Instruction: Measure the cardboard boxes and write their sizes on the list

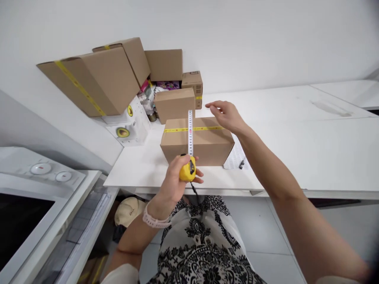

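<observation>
left fingers [197, 180] around yellow tape measure [187, 170], blade [190, 132] over taped box [207, 148]

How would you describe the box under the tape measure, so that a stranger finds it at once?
On the white table, look at the front edge, before the pile of boxes. The box sits there, nearest the person. Only it has a tape measure stretched across its yellow strip.

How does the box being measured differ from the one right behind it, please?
The front box carries a yellow strip across its top; the rear box shows none. The front box looks wider than the rear box. A tape measure spans the front box, not the rear box. Both are closed brown cardboard.
</observation>
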{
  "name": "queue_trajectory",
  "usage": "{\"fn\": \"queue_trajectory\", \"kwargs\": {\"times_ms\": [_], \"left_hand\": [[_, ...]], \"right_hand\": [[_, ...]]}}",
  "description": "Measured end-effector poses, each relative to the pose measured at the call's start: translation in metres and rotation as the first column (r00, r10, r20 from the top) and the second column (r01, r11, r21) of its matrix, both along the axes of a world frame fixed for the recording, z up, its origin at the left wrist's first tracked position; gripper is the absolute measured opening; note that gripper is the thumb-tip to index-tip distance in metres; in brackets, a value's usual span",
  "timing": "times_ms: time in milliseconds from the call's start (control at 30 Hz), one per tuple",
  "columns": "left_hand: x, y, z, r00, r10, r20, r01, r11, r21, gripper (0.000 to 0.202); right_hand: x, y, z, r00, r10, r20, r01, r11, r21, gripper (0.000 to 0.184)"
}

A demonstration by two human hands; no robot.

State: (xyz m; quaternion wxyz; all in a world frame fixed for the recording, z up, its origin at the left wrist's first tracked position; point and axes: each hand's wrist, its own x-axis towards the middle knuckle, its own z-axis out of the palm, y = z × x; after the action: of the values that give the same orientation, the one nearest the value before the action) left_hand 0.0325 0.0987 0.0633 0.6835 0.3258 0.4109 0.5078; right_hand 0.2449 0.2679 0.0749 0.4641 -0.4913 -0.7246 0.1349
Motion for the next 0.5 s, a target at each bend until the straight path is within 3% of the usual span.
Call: {"fn": "queue_trajectory", "kwargs": {"times_ms": [100,200,367,500], "left_hand": [[0.02,0.016,-0.001,1.0,0.007,0.029,-0.006,0.999,-0.043,0.036],[0.029,0.027,0.001,0.999,0.002,0.044,0.001,0.997,-0.075,0.031],[0.032,0.034,0.004,0.997,-0.01,0.072,0.019,0.992,-0.122,0.025],[0.03,0.029,0.002,0.997,-0.019,0.08,0.029,0.992,-0.126,0.027]], "right_hand": [[-0.012,0.025,0.01,0.99,0.128,0.057,-0.116,0.977,-0.18,0.034],[-0.021,0.041,0.011,0.977,0.156,0.146,-0.105,0.946,-0.306,0.034],[-0.03,0.058,-0.004,0.962,0.151,0.229,-0.058,0.929,-0.366,0.032],[-0.028,0.06,-0.014,0.97,0.144,0.198,-0.058,0.921,-0.385,0.031]]}}
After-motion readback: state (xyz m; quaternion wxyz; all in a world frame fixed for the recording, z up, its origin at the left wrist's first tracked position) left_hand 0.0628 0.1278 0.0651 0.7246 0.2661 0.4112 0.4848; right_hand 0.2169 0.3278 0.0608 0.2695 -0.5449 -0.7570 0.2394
